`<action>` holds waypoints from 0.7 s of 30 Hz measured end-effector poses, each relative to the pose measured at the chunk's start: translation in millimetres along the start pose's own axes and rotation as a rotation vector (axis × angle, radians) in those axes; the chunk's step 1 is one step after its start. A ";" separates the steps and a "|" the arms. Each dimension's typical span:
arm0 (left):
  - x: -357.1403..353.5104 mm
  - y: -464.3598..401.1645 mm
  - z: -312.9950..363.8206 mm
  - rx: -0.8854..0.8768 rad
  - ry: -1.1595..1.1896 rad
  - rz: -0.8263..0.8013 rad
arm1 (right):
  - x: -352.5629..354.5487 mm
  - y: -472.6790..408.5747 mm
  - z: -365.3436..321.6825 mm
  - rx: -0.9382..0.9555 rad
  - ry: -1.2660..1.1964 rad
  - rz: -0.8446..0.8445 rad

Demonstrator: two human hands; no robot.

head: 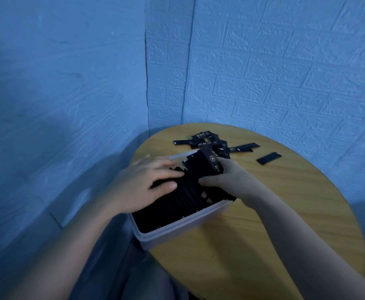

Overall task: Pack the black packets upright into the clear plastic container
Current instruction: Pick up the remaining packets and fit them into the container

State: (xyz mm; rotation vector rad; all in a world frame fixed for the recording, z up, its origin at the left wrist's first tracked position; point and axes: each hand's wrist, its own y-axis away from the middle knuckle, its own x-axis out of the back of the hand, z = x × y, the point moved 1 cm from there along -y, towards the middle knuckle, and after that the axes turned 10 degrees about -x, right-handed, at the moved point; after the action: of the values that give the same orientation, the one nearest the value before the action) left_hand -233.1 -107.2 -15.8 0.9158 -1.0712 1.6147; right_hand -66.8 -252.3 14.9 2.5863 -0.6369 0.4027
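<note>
A clear plastic container (177, 230) stands at the left edge of a round wooden table, filled with several black packets (173, 208) standing upright. My left hand (142, 185) lies over the packets at the container's far left, fingers straight and pressing on their tops. My right hand (222, 180) grips a bundle of black packets (205, 167) held over the container's far end. The container's far rim is partly hidden by both hands.
A loose pile of black packets (212, 141) lies on the round wooden table (274, 202) behind the container, and a single packet (269, 158) lies apart to the right. Blue textured walls (263, 61) close in behind and to the left.
</note>
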 end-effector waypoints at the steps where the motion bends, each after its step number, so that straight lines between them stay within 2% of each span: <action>1: -3.3 1.8 3.1 -0.009 -0.071 -0.076 | -0.9 -0.4 -1.3 -0.001 0.032 0.001; 5: -11.3 2.2 22.9 0.044 -0.206 -0.213 | -2.4 -2.1 -4.5 0.027 0.235 0.055; 8: -14.8 0.2 31.1 0.064 -0.238 -0.237 | 0.3 -2.5 1.0 0.040 0.209 0.077; 14: -15.5 -0.9 29.3 0.017 -0.220 -0.201 | 4.7 6.0 9.6 0.024 -0.060 -0.009; 21: -13.3 5.0 31.3 0.046 -0.105 -0.025 | 6.3 6.9 11.8 0.021 -0.113 -0.087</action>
State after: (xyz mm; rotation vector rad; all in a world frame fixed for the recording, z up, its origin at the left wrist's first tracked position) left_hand -232.0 -141.5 -18.6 1.0510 -1.0938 1.5906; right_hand -62.8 -265.8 9.5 2.6600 -0.5587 0.2379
